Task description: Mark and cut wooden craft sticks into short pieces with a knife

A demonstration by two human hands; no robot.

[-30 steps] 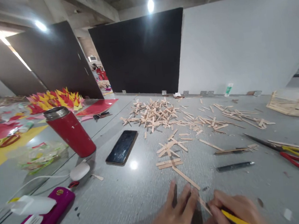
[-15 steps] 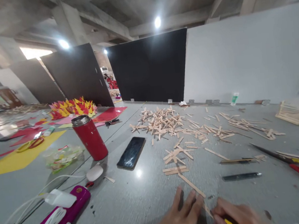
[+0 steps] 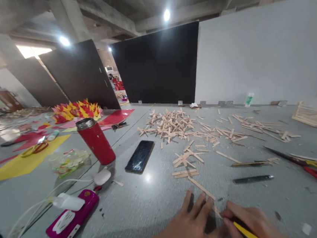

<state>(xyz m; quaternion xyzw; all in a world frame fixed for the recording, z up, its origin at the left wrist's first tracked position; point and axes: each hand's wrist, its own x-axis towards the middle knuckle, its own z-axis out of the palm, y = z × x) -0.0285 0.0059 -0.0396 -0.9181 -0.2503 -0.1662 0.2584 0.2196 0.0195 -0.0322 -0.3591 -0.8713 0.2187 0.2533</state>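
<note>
My left hand [image 3: 192, 220] lies on the grey table at the bottom centre, fingers spread, its fingertips beside a thin wooden stick [image 3: 217, 212]. Just right of it, my right hand [image 3: 249, 220] is closed around a yellow tool [image 3: 246, 234], whose tip is hidden by the fingers at the stick. Another flat stick [image 3: 201, 188] lies just beyond my left fingertips. Farther forward are two parallel sticks [image 3: 185, 173] and a large pile of wooden sticks [image 3: 173, 125].
A phone [image 3: 139, 156], red bottle [image 3: 96, 142] and purple power strip [image 3: 72, 217] with white cables lie left. To the right are a dark pen [image 3: 253, 179] and large scissors [image 3: 303, 162]. Black and white boards [image 3: 157, 66] stand behind.
The view has shifted slightly, so most objects sit a little higher in the picture. More of my left forearm and of the yellow tool shows. Both hands remain at the stick.
</note>
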